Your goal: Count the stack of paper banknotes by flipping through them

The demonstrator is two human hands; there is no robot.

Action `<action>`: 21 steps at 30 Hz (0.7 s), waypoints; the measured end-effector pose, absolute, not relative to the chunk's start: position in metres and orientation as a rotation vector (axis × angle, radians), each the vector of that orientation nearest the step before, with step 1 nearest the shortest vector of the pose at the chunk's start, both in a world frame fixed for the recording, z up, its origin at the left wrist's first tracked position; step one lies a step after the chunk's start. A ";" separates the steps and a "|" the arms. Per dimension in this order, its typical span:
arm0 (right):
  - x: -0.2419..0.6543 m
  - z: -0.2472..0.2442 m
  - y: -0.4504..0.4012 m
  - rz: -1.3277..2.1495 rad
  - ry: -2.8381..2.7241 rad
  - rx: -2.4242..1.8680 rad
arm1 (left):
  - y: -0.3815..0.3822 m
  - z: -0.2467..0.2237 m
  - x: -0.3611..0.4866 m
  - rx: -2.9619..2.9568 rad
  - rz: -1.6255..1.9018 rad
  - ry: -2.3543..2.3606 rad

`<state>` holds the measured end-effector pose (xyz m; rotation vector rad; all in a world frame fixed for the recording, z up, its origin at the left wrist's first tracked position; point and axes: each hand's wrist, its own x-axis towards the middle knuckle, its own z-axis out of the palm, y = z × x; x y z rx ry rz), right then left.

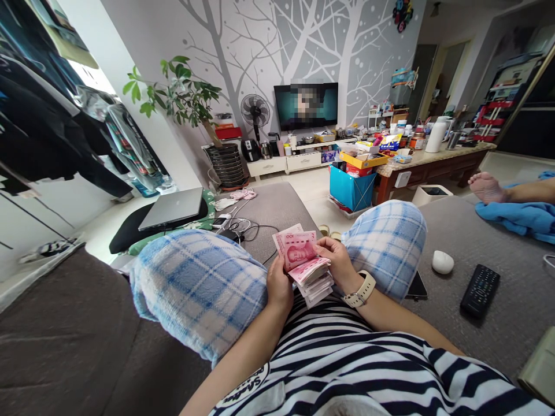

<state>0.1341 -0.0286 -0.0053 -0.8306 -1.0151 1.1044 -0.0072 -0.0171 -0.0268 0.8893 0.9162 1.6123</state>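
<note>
A thick wad of pink banknotes (313, 279) is folded over between my two hands, above my lap. My left hand (280, 283) grips the wad from its left side, with a few notes fanned upward beside the thumb. The fingers of my right hand (338, 260) pinch the top right edge of an upright note that shows a printed portrait. Below that note, the folded ends of the others hang in layers toward my striped shirt. A pale watch is on my right wrist.
Beside my right knee lie a white mouse (443, 262), a black remote (480, 290) and a dark phone (417, 287). A laptop (171, 208) and cables are at the left. Another person's bare foot (487, 188) rests at the far right.
</note>
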 end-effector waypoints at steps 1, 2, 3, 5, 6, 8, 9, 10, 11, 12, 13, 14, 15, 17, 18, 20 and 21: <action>0.134 -0.005 -0.029 1.108 -1.012 -0.830 | -0.016 -0.028 -0.008 0.910 1.626 0.944; 0.134 -0.006 -0.029 1.110 -1.009 -0.829 | -0.016 -0.029 -0.009 0.922 1.636 0.964; 0.134 -0.006 -0.029 1.111 -1.007 -0.830 | -0.015 -0.030 -0.009 0.924 1.645 0.975; 0.134 -0.006 -0.029 1.111 -1.005 -0.831 | -0.014 -0.032 -0.010 0.914 1.647 0.971; 0.134 -0.006 -0.029 1.111 -1.004 -0.832 | -0.014 -0.033 -0.009 0.909 1.645 0.965; 0.134 -0.006 -0.029 1.108 -1.003 -0.834 | -0.014 -0.033 -0.009 0.907 1.644 0.953; 0.134 -0.006 -0.029 1.106 -1.003 -0.835 | -0.014 -0.033 -0.008 0.907 1.643 0.950; 0.133 -0.007 -0.029 1.105 -1.004 -0.836 | -0.014 -0.033 -0.008 0.906 1.642 0.947; 0.133 -0.007 -0.029 1.105 -1.005 -0.837 | -0.014 -0.033 -0.008 0.903 1.638 0.946; 0.133 -0.007 -0.029 1.104 -1.004 -0.838 | -0.014 -0.033 -0.008 0.901 1.632 0.945; 0.133 -0.006 -0.029 1.105 -1.003 -0.839 | -0.014 -0.032 -0.007 0.902 1.627 0.948; 0.134 -0.006 -0.029 1.105 -1.003 -0.840 | -0.014 -0.032 -0.007 0.908 1.624 0.958; 0.134 -0.006 -0.029 1.103 -1.002 -0.841 | -0.015 -0.032 -0.007 0.921 1.623 0.974; 0.134 -0.006 -0.029 1.097 -1.004 -0.843 | -0.016 -0.030 -0.008 0.953 1.622 1.003; 0.134 -0.006 -0.029 1.094 -1.004 -0.845 | -0.016 -0.029 -0.008 0.969 1.620 1.009; 0.134 -0.005 -0.029 1.092 -1.005 -0.849 | -0.018 -0.028 -0.008 0.977 1.615 0.995; 0.134 -0.005 -0.030 1.093 -1.005 -0.851 | -0.018 -0.027 -0.007 0.972 1.614 0.983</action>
